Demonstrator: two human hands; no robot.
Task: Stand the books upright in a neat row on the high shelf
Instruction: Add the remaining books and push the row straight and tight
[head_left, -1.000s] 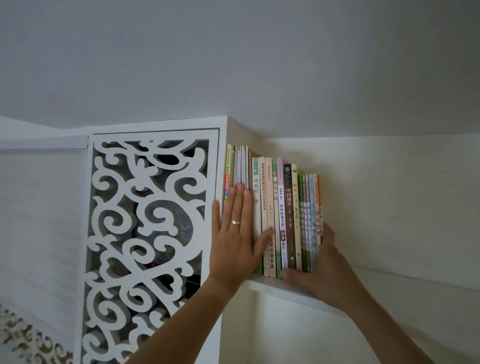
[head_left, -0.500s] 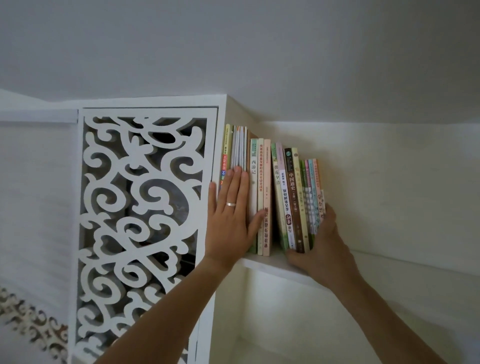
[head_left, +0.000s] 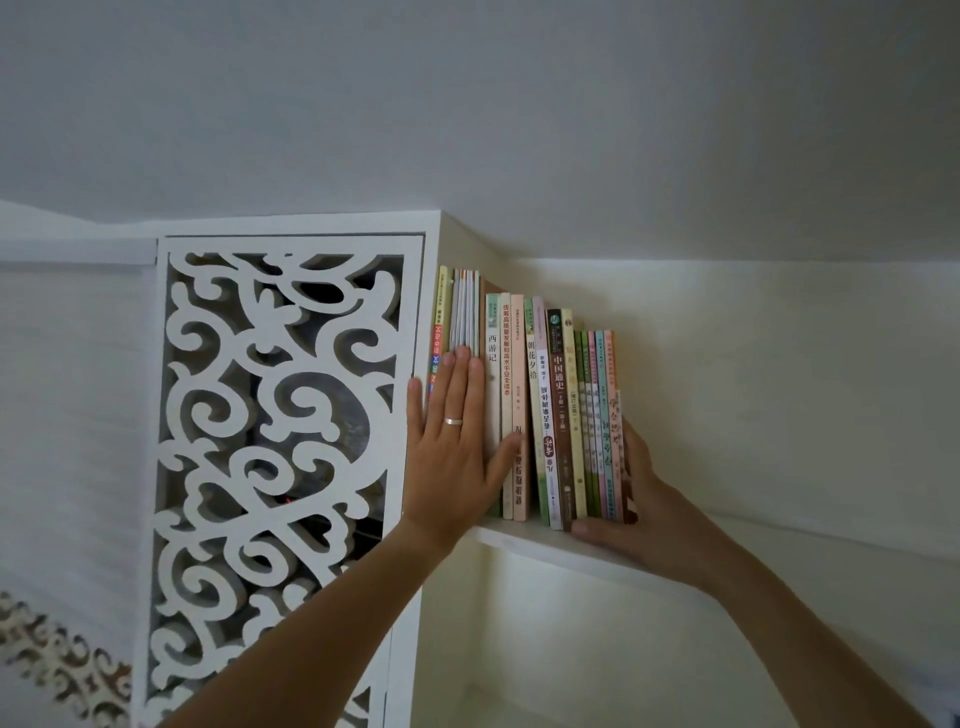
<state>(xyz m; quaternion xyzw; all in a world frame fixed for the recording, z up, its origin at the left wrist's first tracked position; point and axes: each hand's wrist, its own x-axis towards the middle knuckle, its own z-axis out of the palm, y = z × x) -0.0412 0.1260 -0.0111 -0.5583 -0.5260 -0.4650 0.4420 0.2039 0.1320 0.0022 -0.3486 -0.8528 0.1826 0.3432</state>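
Observation:
A row of several thin books (head_left: 558, 410) stands upright on the high white shelf (head_left: 524, 540), packed against the cabinet's left wall. My left hand (head_left: 457, 457) lies flat with straight fingers on the spines of the leftmost books, a ring on one finger. My right hand (head_left: 636, 514) cups the right end of the row: the thumb lies along the shelf under the spines and the fingers reach behind the last pink book, mostly hidden. A narrow gap shows in the middle of the row, where the right-hand books lean slightly.
A white door with scrollwork cut-outs (head_left: 275, 457) stands left of the books. The ceiling (head_left: 519, 130) hangs close above. The shelf board runs on bare to the right (head_left: 831, 551), and a lower compartment (head_left: 545, 649) opens beneath.
The right group of books has been pushed left and stands straighter, narrowing the gap. My left hand stays flat on the spines. The camera has tilted slightly down.

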